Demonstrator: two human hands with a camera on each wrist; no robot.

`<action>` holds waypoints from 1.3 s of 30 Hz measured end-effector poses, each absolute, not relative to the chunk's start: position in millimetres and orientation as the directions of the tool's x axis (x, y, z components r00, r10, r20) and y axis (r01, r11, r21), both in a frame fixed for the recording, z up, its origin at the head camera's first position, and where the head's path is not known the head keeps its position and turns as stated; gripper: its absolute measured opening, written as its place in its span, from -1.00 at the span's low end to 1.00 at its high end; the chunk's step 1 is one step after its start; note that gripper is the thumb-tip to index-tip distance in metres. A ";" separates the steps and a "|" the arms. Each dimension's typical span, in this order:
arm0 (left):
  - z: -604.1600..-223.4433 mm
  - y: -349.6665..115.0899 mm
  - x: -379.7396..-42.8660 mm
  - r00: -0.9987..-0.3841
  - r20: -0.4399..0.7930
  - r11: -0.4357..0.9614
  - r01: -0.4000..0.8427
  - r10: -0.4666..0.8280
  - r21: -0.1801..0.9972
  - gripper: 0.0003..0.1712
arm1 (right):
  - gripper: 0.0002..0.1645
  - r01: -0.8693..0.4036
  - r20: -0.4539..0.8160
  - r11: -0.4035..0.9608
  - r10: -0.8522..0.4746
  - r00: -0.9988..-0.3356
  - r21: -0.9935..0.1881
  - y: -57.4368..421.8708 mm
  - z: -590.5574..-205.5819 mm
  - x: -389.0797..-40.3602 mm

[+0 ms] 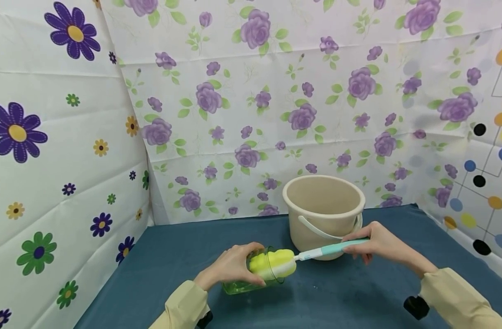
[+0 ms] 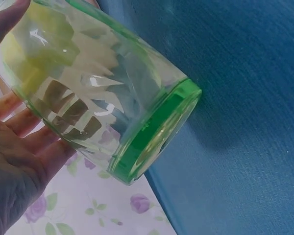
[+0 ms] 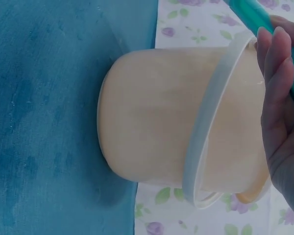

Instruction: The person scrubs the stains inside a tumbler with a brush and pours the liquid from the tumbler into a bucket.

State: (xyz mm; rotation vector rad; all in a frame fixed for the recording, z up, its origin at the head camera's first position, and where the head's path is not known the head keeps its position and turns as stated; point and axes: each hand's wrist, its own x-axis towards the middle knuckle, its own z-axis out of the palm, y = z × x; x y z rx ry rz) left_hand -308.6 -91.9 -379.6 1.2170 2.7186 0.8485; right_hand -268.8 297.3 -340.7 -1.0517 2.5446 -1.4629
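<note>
My left hand [image 1: 235, 265] grips a green-tinted clear glass [image 1: 239, 287], tilted on its side with its mouth to the right. In the left wrist view the glass [image 2: 95, 93] shows a thick green base, and my left hand's fingers [image 2: 27, 120] lie along its side. A bottle brush with a yellow and white sponge head [image 1: 281, 263] is partly inside the glass, its tip end within the walls. My right hand [image 1: 376, 244] pinches the brush's teal handle [image 1: 337, 248]. In the right wrist view the handle [image 3: 252, 13] crosses behind the fingertips.
A beige bucket [image 1: 304, 226] with a white carrying handle stands behind the brush, near the back edge. Dark blue cloth [image 1: 172, 256] covers the table. Flower-patterned sheets [image 1: 234, 114] hang behind and at the left; a dotted one [image 1: 485, 183] hangs right.
</note>
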 end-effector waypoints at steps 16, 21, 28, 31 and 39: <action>-377.7 -92.8 -307.4 -0.691 0.171 0.543 0.676 0.702 0.498 -0.13 | -0.79 -0.509 0.245 0.403 -0.548 -0.800 -0.761 304.8 -338.7 -271.9; -378.0 -93.2 -307.5 -0.693 0.170 0.546 0.674 0.700 0.497 -0.13 | -0.79 -0.514 0.238 0.373 -0.581 -0.778 -0.772 306.9 -342.4 -272.5; -378.6 -93.1 -308.0 -0.690 0.179 0.545 0.681 0.701 0.489 -0.11 | -0.78 -0.525 0.262 0.331 -0.590 -0.763 -0.784 305.2 -343.9 -272.6; -378.7 -92.6 -307.9 -0.689 0.182 0.546 0.684 0.701 0.485 -0.11 | -0.78 -0.528 0.277 0.321 -0.580 -0.766 -0.786 303.6 -344.5 -272.1; -379.6 -92.2 -308.4 -0.687 0.185 0.533 0.680 0.702 0.503 -0.12 | -0.78 -0.512 0.293 0.361 -0.512 -0.807 -0.779 297.6 -343.8 -269.9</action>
